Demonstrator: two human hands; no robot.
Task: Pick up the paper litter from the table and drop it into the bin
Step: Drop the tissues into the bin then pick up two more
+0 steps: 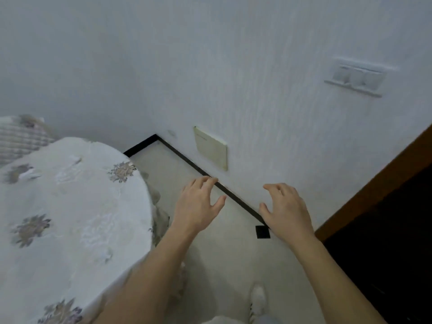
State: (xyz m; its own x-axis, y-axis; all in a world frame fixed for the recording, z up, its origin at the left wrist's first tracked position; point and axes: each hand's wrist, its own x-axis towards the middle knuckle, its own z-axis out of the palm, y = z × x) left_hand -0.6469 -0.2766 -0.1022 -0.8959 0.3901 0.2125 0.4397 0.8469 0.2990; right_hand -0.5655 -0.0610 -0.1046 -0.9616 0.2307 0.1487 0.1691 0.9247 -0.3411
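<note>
Paper litter (28,176) lies on table (70,230), well left of fingers (203,182).

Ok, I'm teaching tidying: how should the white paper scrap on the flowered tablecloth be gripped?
Pinch the paper scrap from above, across its narrow width, likely with the left hand, the nearer one. It lies low on the soft tablecloth, so a sideways grip could bunch it.

A round worktop (134,197) is draped in a white embroidered cloth (70,218) with grey-purple flowers. A small white paper scrap (29,176), blurred, lies near its far left edge.
</note>
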